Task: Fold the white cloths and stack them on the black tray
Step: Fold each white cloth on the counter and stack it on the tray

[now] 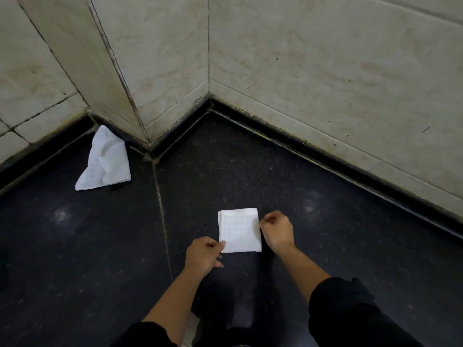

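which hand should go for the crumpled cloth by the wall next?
Left, probably. The crumpled cloth lies far on the left by the wall, on the left hand's side. The right hand would have to cross over the folded cloth.

Illumination is dim and diffuse, with no distinct source visible. The glossy black speckled stone surface (325,221) carries faint pale reflections on the left and right. The pale marbled wall tiles (325,71) appear grey-green and underexposed. Wide-angle distortion bows straight grout lines near the frame edges. Soft shadow pools beneath the forearms; fine detail is slightly soft overall.
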The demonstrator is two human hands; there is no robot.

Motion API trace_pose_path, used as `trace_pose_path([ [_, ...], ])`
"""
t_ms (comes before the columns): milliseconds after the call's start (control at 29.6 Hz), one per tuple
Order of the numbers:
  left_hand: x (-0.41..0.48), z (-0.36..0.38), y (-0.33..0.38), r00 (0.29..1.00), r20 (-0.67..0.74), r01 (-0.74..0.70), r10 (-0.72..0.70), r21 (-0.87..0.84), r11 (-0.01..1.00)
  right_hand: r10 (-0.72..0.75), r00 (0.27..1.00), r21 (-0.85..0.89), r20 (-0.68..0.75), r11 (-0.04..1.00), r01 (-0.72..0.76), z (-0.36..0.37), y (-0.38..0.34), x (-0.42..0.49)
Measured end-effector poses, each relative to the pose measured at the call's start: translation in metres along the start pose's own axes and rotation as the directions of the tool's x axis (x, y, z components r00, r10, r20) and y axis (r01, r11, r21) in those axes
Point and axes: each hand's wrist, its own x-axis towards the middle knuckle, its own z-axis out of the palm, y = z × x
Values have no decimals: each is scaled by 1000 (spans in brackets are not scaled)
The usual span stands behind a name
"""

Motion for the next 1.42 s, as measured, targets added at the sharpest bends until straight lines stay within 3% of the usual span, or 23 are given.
trace_pose_path([
  [101,0,0,1,1000,-7,-3,3,14,1000,77,994,-7,74,997,-76,-1,9,1],
  [236,-1,0,2,1000,-1,-13,13,38,999,168,966,119,194,974,-193,8,11,1],
  [506,-5,-5,15,989,103,97,-107,94,991,103,938,362,332,904,-227,-2,-16,-14],
  [642,-13,0,33,974,158,185,-164,-128,974,-1,929,410,370,898,-162,-18,-34,-24],
  [777,-21,7,48,934,334,249,-130,-343,906,-50,912,480,406,862,-166,-36,-48,-33],
  [912,-29,20,62,895,444,266,-37,-466,844,-63,927,552,370,818,-165,-58,-45,-38],
  [1047,-31,28,77,911,411,194,39,-509,839,-30,953,584,301,796,-159,-81,-27,-42],
  [1418,-67,91,105,801,587,19,119,-224,974,118,989,758,92,636,-146,-150,57,-84],
])
